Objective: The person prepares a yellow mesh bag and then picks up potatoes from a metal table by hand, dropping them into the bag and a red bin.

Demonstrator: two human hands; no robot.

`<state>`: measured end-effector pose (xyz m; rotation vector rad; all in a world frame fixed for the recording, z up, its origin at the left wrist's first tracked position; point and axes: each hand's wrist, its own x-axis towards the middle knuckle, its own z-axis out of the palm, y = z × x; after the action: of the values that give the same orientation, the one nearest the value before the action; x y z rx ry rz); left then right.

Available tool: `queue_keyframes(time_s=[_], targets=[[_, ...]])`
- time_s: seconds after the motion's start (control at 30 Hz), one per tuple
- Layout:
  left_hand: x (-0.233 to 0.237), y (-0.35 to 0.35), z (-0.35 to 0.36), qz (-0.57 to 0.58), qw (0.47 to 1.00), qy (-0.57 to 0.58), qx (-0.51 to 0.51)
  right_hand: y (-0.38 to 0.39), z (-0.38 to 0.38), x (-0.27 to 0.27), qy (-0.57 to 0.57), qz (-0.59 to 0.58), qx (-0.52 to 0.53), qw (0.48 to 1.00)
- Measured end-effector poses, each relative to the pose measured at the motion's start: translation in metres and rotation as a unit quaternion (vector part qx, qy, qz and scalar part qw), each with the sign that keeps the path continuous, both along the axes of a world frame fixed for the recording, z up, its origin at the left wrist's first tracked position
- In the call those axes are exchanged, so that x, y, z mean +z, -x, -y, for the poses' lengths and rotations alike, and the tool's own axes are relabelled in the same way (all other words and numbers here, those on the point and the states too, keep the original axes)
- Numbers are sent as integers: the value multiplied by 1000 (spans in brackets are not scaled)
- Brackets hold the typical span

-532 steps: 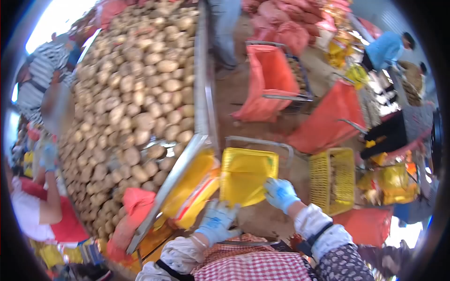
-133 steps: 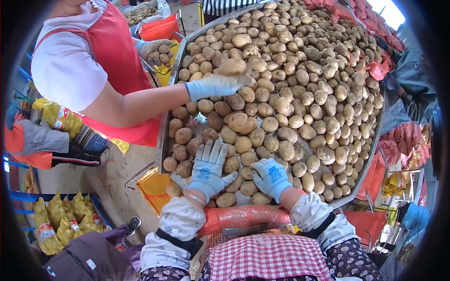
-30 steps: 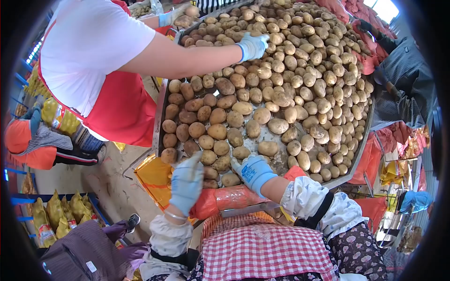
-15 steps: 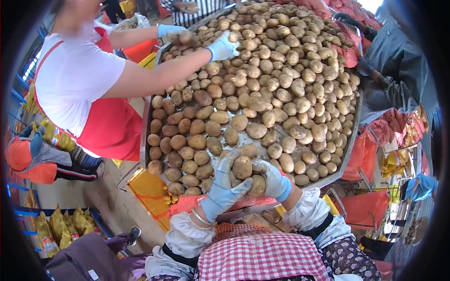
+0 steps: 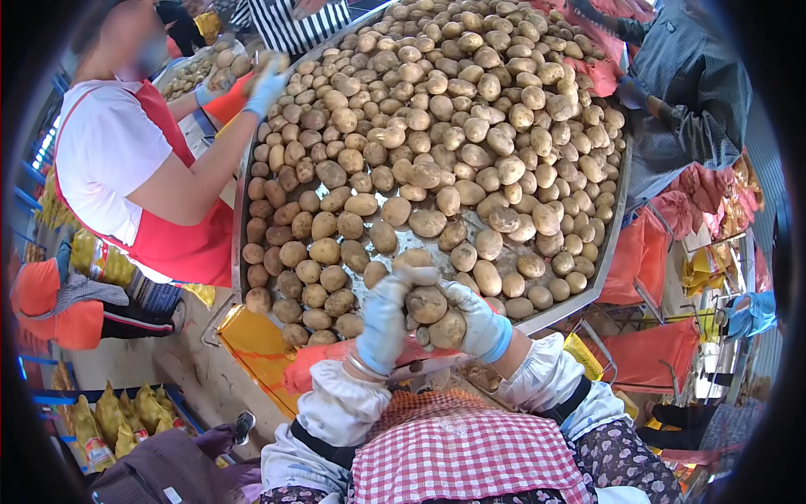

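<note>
Two brown potatoes are gripped close together just above the near edge of the metal-rimmed table [image 5: 561, 312]. My left hand [image 5: 385, 317], in a pale blue glove, is closed around the upper potato [image 5: 426, 305]. The lower potato [image 5: 447, 328] sits in my right hand [image 5: 478, 322], gloved the same way, its fingers curled over it. The hands nearly touch, and some of the fingertips are hidden behind the potatoes. Beyond them, a large heap of loose potatoes [image 5: 470, 126] covers the table, with bare metal showing in patches near my hands.
At the left, a person in a red apron [image 5: 189, 244] holds potatoes in gloved hands. Another person in dark clothing [image 5: 693, 92] stands at the right edge. Red bags [image 5: 638, 260] hang on frames at the right; a yellow bag [image 5: 264, 344] hangs below the table's left corner.
My hands have drawn slightly down and closer together, with both potatoes still in them. The person at the left has pulled their hands back from the heap toward the table's far left side.
</note>
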<state>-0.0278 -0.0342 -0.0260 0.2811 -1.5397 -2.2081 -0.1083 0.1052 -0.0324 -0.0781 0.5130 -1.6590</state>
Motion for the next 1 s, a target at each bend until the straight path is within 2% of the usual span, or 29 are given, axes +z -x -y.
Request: queue_keyframes(time_s=[0.03,0.07,0.1,0.13,0.17,0.2,0.23,0.27,0.3,0.33,0.37,0.4,0.43,0.47,0.5,0.53,0.57,0.63,0.7,0.73,0.77,0.83,0.87,0.9,0.97,1.0], targets=[[-12,0,8,-33,999,-41,-5,1,-1,4,-35,-12,-4,999],[5,-5,21,100,994,-44,18,7,-2,-1,42,2,-15,999],[-9,-8,41,150,987,-56,16,13,-8,0,45,3,-15,999],[-34,-9,56,172,911,366,79,21,-18,1,26,-40,-87,995],[-50,-11,69,160,665,718,128,32,-29,4,7,-86,-158,984],[-45,-18,74,160,664,719,131,46,-44,10,-17,-123,-171,977],[-39,-32,75,153,618,761,122,58,-55,15,-42,-157,-185,969],[-35,-44,78,145,571,801,109,69,-56,9,-115,-304,-254,911],[-35,-54,87,142,572,801,106,75,-57,4,-117,-303,-257,910],[-36,-63,97,208,581,785,56,80,-59,1,-296,-548,-222,750],[-35,-68,100,274,585,763,2,81,-61,-1,-443,-725,-155,503],[-20,-61,100,271,584,765,-2,83,-59,0,-466,-711,-139,509],[-2,-52,100,411,608,673,-93,75,-51,0,-442,-776,-1,450],[7,-42,97,538,608,554,-182,75,-47,-4,-387,-766,-28,513],[5,-32,87,536,607,555,-190,74,-45,-8,-333,-748,-55,571],[-1,-20,71,341,655,659,-144,74,-45,-5,-340,-745,-55,571],[-6,-8,59,126,670,727,-86,76,-44,3,-379,-726,-89,567],[-20,9,48,92,669,732,-87,82,-43,14,-420,-704,-120,559],[-29,22,59,70,670,735,-77,91,-40,19,-554,-693,110,447],[-30,28,79,187,662,716,-118,86,-39,8,-531,-729,129,412],[-34,27,97,301,644,685,-160,80,-34,7,-532,-728,132,412],[-50,-11,125,217,607,762,55,73,-17,10,-379,-727,6,572],[-44,-11,126,192,603,768,102,70,-11,4,-350,-693,-72,626],[-22,-11,115,194,604,767,97,68,-13,5,-353,-690,-70,628],[27,3,74,91,660,745,32,69,-14,21,-376,-679,-143,614],[21,3,56,86,706,701,-52,62,-22,39,-371,-664,-98,642]])
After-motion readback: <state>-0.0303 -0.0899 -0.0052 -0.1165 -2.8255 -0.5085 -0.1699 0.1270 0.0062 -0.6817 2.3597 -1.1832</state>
